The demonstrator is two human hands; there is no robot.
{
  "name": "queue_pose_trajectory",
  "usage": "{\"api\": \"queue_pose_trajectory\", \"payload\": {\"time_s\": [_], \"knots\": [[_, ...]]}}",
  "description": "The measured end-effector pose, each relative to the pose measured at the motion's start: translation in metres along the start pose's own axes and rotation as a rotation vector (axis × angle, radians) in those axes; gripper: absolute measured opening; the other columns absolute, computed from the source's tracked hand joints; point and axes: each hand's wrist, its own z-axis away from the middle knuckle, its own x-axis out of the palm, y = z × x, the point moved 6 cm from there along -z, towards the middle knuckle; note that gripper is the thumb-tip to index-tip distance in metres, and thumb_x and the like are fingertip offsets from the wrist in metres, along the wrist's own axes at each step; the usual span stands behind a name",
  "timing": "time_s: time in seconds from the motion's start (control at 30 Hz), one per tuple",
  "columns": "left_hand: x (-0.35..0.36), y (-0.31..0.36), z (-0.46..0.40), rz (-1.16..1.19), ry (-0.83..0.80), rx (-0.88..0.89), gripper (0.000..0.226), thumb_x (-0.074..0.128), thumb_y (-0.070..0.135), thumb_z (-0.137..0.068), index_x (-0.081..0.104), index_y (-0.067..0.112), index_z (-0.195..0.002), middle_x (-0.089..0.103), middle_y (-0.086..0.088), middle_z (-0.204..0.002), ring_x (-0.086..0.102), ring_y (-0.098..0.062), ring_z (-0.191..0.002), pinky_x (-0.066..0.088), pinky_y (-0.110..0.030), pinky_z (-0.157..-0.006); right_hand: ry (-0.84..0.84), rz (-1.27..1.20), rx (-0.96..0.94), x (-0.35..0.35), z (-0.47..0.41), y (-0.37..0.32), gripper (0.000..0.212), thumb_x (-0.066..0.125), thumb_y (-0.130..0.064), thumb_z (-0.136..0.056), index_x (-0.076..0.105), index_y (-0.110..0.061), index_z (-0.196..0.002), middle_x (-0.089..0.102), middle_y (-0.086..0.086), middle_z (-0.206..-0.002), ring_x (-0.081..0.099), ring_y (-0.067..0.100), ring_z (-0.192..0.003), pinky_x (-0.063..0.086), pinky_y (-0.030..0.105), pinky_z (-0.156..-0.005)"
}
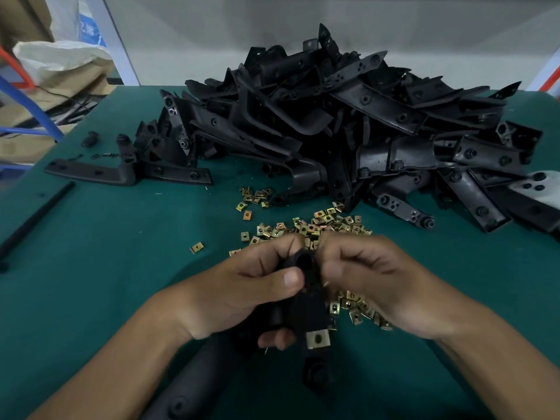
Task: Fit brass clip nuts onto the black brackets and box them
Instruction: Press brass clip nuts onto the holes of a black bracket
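Bracket [312,301], nearest the viewer, long axis running toward and away from the body, one brass nut [317,339] already clipped on its near part. Left hand [242,286] wraps the bracket's upper shaft. Right hand [372,277], fingers curled at the bracket's far end; whether it pinches a nut cannot be told. Loose nuts [321,227] lie just beyond; the bracket heap [333,122] farther back. Open green mat [106,253] lies left.

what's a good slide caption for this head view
Both hands work a black bracket, one clip nut already fitted, above loose brass clip nuts on a green table.
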Motion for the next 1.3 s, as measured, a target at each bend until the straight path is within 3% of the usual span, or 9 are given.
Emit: {"api": "queue_pose_trajectory", "payload": {"time_s": [0.17,0.3,0.43,0.67,0.8,0.97,1.07,1.17,1.3], "knots": [[-0.018,0.006,0.009,-0.006,0.121,0.038,0.028,0.071,0.038,-0.091,0.05,0.02,-0.093,0.066,-0.004,-0.08,0.067,-0.013,-0.057,0.048,-0.018,-0.044,0.073,-0.057,0.0,-0.017,0.004,-0.011,0.019,0.069,-0.048,-0.088,0.07,-0.033,-0.077,0.06,-0.008,-0.075,0.058,0.008,-0.071,0.053,0.026,-0.069],[-0.01,0.001,0.003,-0.047,0.066,0.021,0.027,0.064,0.035,-0.096,0.047,0.014,-0.093,0.07,-0.004,-0.084,0.069,-0.014,-0.064,0.049,-0.018,-0.05,0.068,0.095,0.042,0.0,-0.001,0.005,0.023,0.068,-0.05,-0.088,0.067,-0.032,-0.073,0.054,0.009,-0.074,0.05,0.03,-0.069,0.042,0.042,-0.067],[-0.009,-0.001,0.001,-0.087,0.072,0.004,0.033,0.064,0.036,-0.096,0.046,0.008,-0.093,0.069,-0.005,-0.084,0.069,-0.014,-0.065,0.049,-0.019,-0.051,0.085,0.068,0.065,0.003,-0.002,0.009,0.023,0.066,-0.044,-0.089,0.065,-0.03,-0.071,0.048,0.021,-0.076,0.045,0.027,-0.069,0.035,0.042,-0.066],[-0.009,0.001,0.002,-0.059,0.086,0.021,0.024,0.064,0.035,-0.096,0.049,0.017,-0.099,0.07,-0.005,-0.082,0.069,-0.014,-0.063,0.049,-0.019,-0.05,0.101,0.081,0.074,-0.001,-0.002,0.01,0.029,0.065,-0.045,-0.089,0.061,-0.024,-0.07,0.046,0.014,-0.072,0.045,0.021,-0.067,0.034,0.035,-0.062],[-0.009,-0.001,0.001,-0.058,0.081,0.003,0.024,0.066,0.037,-0.094,0.051,0.019,-0.096,0.069,-0.005,-0.082,0.068,-0.015,-0.062,0.048,-0.019,-0.048,0.089,0.081,0.063,0.001,-0.002,0.01,0.025,0.066,-0.043,-0.089,0.063,-0.027,-0.069,0.046,0.016,-0.071,0.041,0.031,-0.066,0.031,0.039,-0.061],[-0.007,-0.004,-0.001,-0.107,0.072,-0.018,0.027,0.065,0.037,-0.094,0.047,0.017,-0.094,0.066,0.003,-0.079,0.069,-0.013,-0.062,0.047,-0.018,-0.048,0.047,0.055,0.062,0.008,-0.002,0.014,0.027,0.065,-0.038,-0.089,0.057,-0.027,-0.066,0.041,-0.009,-0.064,0.039,0.007,-0.064,0.031,0.019,-0.058],[-0.004,-0.006,-0.003,-0.096,0.052,-0.029,0.021,0.065,0.036,-0.094,0.05,0.02,-0.096,0.068,0.003,-0.082,0.07,-0.012,-0.063,0.048,-0.018,-0.048,-0.002,-0.009,0.102,0.01,-0.002,0.015,0.034,0.069,-0.038,-0.088,0.053,-0.019,-0.065,0.041,-0.003,-0.065,0.043,0.009,-0.068,0.034,0.022,-0.062],[-0.003,-0.008,-0.002,-0.111,0.061,-0.038,0.017,0.066,0.035,-0.093,0.054,0.023,-0.095,0.067,0.001,-0.084,0.069,-0.014,-0.064,0.048,-0.019,-0.048,-0.029,-0.04,0.161,0.011,0.0,0.017,0.049,0.076,-0.052,-0.082,0.051,-0.014,-0.065,0.041,0.022,-0.073,0.046,0.02,-0.075,0.035,0.034,-0.071],[-0.005,-0.007,-0.005,-0.154,0.153,0.004,0.031,0.066,0.037,-0.093,0.045,0.015,-0.096,0.066,-0.002,-0.08,0.068,-0.016,-0.063,0.048,-0.021,-0.048,0.085,-0.02,0.182,0.005,-0.002,0.019,0.043,0.078,-0.061,-0.076,0.062,-0.022,-0.066,0.05,0.015,-0.066,0.052,0.021,-0.067,0.041,0.032,-0.066]]}}
